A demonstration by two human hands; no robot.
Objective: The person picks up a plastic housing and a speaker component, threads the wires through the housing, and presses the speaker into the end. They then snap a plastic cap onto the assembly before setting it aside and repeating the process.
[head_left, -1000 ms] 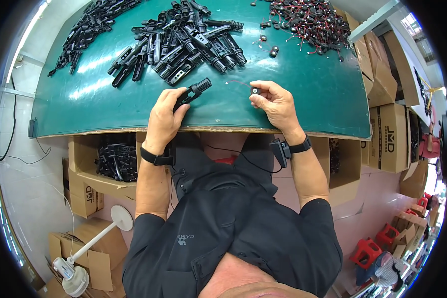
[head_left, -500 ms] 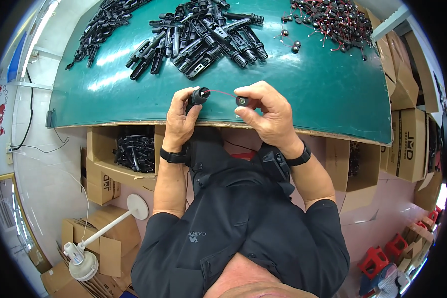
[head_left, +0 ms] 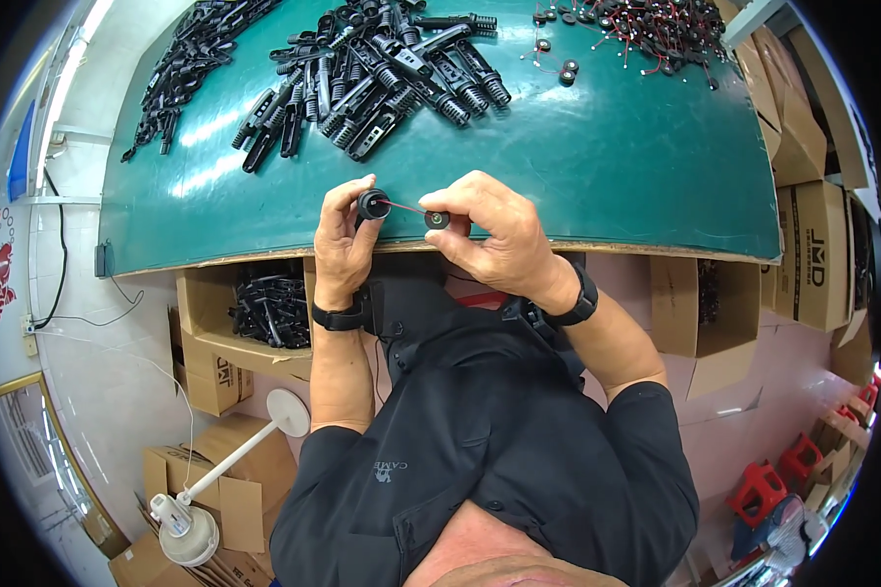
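Observation:
My left hand point(head_left: 343, 245) grips a black ribbed plastic housing point(head_left: 372, 204) with its round open end turned up toward me. Between thumb and fingers, my right hand point(head_left: 499, 235) pinches a small round black part point(head_left: 437, 220) with a brassy dot in its centre. A thin red wire point(head_left: 401, 206) runs from this part into the open end of the housing. Both hands are over the near edge of the green table point(head_left: 597, 186), a short gap apart. The rest of the housing is hidden behind my left fingers.
A heap of black ribbed housings point(head_left: 372, 83) lies farther back, with smaller black parts point(head_left: 181, 73) at far left. Several round parts with red wires point(head_left: 656, 34) are piled at far right. Below the table edge stand cardboard boxes point(head_left: 206, 303) of black parts.
My right hand has come left and slightly down, bringing the round part closer to the housing. The wire between them spans a shorter gap. The housing now tips its opening more toward me.

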